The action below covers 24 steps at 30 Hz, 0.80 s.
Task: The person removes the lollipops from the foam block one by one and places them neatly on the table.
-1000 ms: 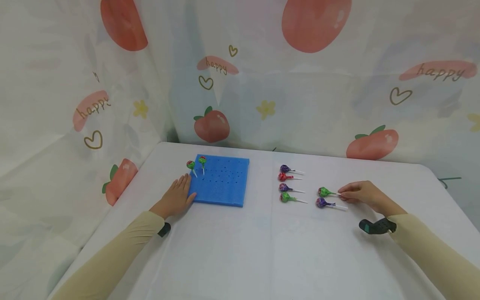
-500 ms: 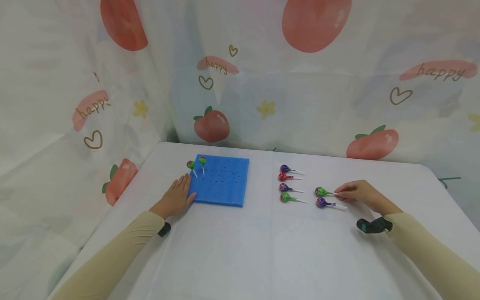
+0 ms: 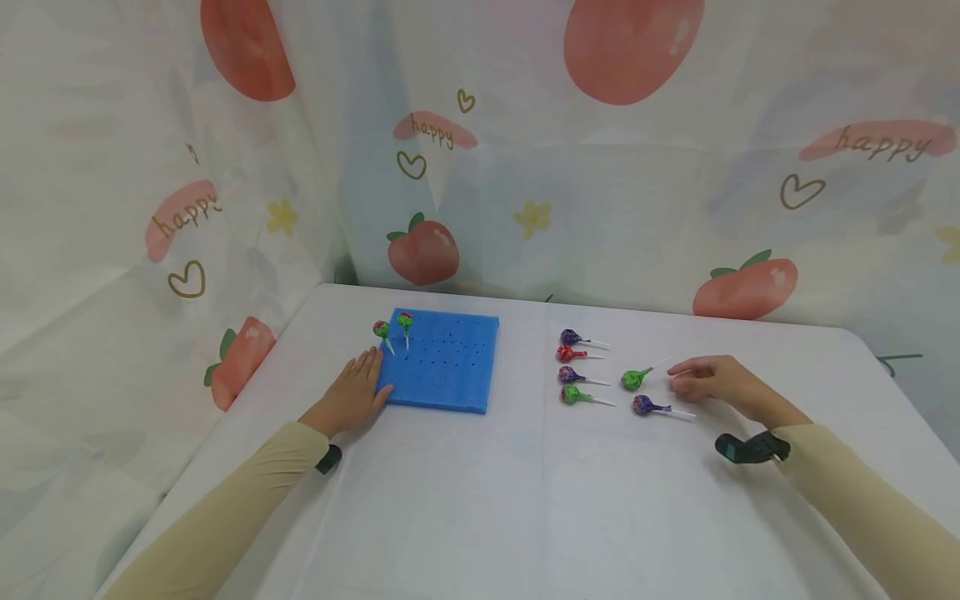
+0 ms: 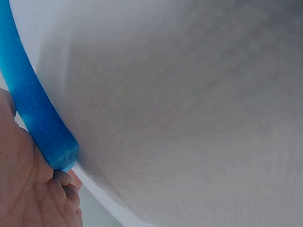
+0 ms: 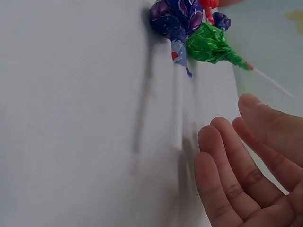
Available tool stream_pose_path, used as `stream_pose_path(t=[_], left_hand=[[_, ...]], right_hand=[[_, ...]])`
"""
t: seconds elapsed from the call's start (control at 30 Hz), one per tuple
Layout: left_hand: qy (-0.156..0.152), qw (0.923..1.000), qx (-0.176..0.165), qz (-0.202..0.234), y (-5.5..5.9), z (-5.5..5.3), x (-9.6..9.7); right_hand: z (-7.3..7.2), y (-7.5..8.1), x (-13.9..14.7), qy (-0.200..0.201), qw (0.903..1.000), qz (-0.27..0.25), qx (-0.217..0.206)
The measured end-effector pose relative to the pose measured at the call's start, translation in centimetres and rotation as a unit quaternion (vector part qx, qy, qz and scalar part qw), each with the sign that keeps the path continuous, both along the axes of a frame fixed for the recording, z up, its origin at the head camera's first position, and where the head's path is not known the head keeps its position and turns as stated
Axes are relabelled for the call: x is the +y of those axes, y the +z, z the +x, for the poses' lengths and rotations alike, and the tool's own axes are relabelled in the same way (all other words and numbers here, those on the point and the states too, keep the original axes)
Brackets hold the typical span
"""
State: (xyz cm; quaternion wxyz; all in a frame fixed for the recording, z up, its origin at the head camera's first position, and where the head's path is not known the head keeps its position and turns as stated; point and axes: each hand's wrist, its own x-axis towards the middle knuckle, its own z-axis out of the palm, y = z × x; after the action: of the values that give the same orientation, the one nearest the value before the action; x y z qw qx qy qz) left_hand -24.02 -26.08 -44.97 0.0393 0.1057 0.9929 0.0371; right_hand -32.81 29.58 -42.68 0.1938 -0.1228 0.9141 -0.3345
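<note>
My left hand (image 3: 351, 394) lies with straight fingers along the left edge of a blue foam board (image 3: 442, 383) dotted with small holes. In the left wrist view the palm is against the board's edge (image 4: 40, 113). Two green lollipops, one leaning (image 3: 382, 330) and one upright (image 3: 406, 322), stand by their sticks in the board's back left corner. On the right, my right hand (image 3: 723, 386) has loose, parted fingers with nothing between them. Just left of its fingertips lies a green lollipop (image 3: 633, 380), stick angled away. A purple lollipop (image 5: 177, 52) lies nearer me.
Between board and right hand, a column of lollipops lies on the white table (image 3: 480, 500): purple (image 3: 570, 337), red (image 3: 565, 353), another purple (image 3: 567, 375) and green (image 3: 570, 394), sticks pointing right. A printed curtain (image 3: 622, 208) hangs behind the table.
The green lollipop was pinched by its stick, moved slightly left and has been let go; its stick now points back and right. My right hand's fingers have parted. The left hand stays put.
</note>
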Motion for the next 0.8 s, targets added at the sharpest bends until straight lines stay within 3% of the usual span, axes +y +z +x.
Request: stream_pose_path(t=[0.4, 0.63, 0.8], left_hand=[[0.002, 1.0, 0.0, 0.005, -0.1, -0.1, 0.1], [0.0, 1.0, 0.002, 0.003, -0.1, 0.0, 0.1], [-0.002, 1.0, 0.005, 0.002, -0.2, -0.1, -0.1]], right_hand=[[-0.8, 1.4, -1.6, 0.018, 0.9992, -0.021, 0.029], [-0.9, 1.4, -1.4, -0.009, 0.9995, -0.015, 0.028], [-0.9, 1.3, -1.3, -0.002, 0.9992, -0.011, 0.038]])
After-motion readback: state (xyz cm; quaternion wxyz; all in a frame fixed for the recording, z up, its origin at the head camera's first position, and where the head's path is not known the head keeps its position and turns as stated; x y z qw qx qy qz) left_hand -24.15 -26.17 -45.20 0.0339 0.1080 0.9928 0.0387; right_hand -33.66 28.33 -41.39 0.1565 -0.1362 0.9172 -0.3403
